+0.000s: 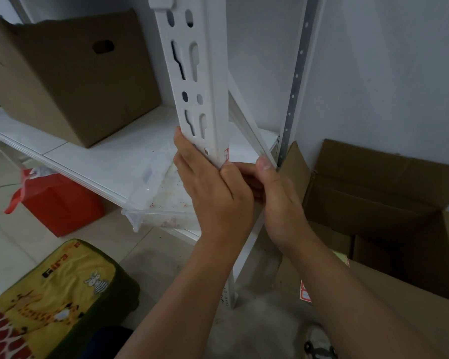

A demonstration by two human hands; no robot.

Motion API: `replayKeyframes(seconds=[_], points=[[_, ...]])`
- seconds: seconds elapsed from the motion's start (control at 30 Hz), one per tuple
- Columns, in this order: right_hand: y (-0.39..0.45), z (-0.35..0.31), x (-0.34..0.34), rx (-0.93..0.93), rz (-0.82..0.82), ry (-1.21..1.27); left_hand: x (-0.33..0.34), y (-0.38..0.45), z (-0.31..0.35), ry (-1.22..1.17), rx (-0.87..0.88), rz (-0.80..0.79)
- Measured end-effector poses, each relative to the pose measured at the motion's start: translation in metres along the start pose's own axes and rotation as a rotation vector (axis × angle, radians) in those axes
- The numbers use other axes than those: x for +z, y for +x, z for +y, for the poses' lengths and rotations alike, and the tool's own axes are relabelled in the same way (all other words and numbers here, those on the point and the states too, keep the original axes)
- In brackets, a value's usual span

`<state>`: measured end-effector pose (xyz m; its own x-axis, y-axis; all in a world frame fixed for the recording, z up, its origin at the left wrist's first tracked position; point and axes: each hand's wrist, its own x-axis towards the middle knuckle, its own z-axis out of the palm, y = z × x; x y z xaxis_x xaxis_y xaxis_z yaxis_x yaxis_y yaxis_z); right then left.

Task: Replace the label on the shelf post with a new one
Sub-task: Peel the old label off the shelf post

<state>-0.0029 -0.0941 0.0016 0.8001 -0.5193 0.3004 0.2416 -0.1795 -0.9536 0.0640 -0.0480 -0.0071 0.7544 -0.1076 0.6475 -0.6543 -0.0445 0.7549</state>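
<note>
Our left hand (213,187) wraps the white slotted metal shelf post (202,94); right hand (275,193) fingers pinch beneath the red-printed white label (226,154) just above. It may tear, leaving residue.

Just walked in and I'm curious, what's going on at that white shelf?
A person is working with both bare hands on the white shelf post. The left hand wraps the post from the front, and the right hand presses in from the side, beside a label with red markings. Whether it is being peeled or pressed on, I cannot tell. A sheet of red-bordered labels lies near the open cardboard box.
</note>
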Motion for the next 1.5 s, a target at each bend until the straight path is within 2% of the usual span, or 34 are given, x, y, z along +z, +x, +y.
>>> replayKeyframes(seconds=[0.47, 0.73, 0.93, 1.1, 1.2, 1.33, 1.5], points=[[-0.001, 0.002, 0.002, 0.039, 0.023, 0.013, 0.003, 0.001, -0.003, -0.124, 0.002, 0.059], [0.002, 0.001, 0.001, 0.021, 0.021, 0.025, -0.005, -0.003, -0.008, -0.121, -0.001, -0.051], [0.008, 0.004, 0.003, -0.029, 0.117, 0.044, -0.013, -0.006, -0.007, -0.166, -0.019, -0.086], [0.006, 0.009, 0.002, -0.141, 0.207, -0.081, -0.021, -0.012, -0.006, -0.016, 0.1, 0.027], [0.001, 0.004, -0.003, -0.191, 0.139, -0.035, -0.028, -0.011, -0.01, 0.034, 0.171, 0.06], [-0.005, 0.001, -0.005, -0.156, 0.015, 0.026, -0.037, -0.007, -0.011, 0.081, 0.227, 0.076], [-0.008, -0.005, -0.003, -0.12, 0.008, 0.094, -0.042, -0.005, -0.007, 0.132, 0.285, 0.07]])
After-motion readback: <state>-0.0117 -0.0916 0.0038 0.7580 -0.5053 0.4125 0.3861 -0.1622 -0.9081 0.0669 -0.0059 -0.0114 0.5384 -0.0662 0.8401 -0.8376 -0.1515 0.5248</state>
